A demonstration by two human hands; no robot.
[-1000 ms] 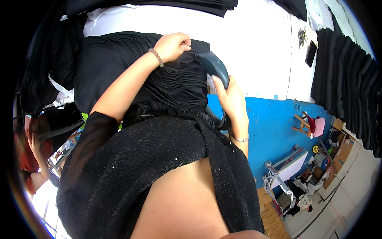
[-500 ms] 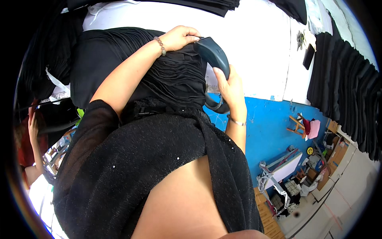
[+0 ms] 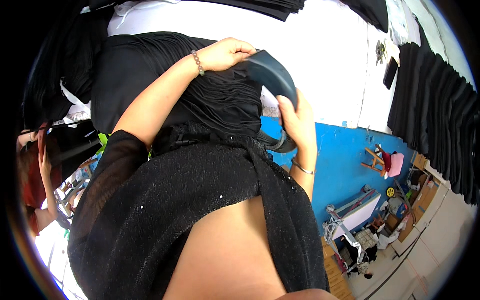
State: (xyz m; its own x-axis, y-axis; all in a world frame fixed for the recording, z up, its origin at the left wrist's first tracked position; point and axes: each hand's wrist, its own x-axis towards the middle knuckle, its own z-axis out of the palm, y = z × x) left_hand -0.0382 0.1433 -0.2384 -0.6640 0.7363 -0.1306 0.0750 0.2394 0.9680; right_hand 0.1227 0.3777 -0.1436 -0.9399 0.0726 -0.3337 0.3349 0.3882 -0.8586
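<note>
A pile of black cloth pieces [image 3: 135, 75] lies in front of me, its layered edges [image 3: 225, 95] fanned out in folds. With fingers closed, my left hand [image 3: 225, 54] pinches the black cloth at the far right corner of the pile. My right hand [image 3: 300, 122] is wrapped round a dark blue-grey hose nozzle [image 3: 275, 72], curved and wide at the tip. Its tip is beside my left fingertips, at the cloth's edge. From its lower end a ribbed hose [image 3: 275, 142] curves down toward my waist.
The white table [image 3: 330, 60] extends beyond the pile. Black cloth stacks stand at the right [image 3: 435, 100] and far left [image 3: 65, 65]. Keys [image 3: 380, 51] and a black phone [image 3: 390, 74] lie at right. Below is blue floor [image 3: 335, 155] with a stool [image 3: 374, 161]. Another person's arm [image 3: 46, 175] shows at left.
My right hand and the nozzle have shifted slightly right and nearer to me. The left hand has moved a little nearer too, still pinching cloth.
</note>
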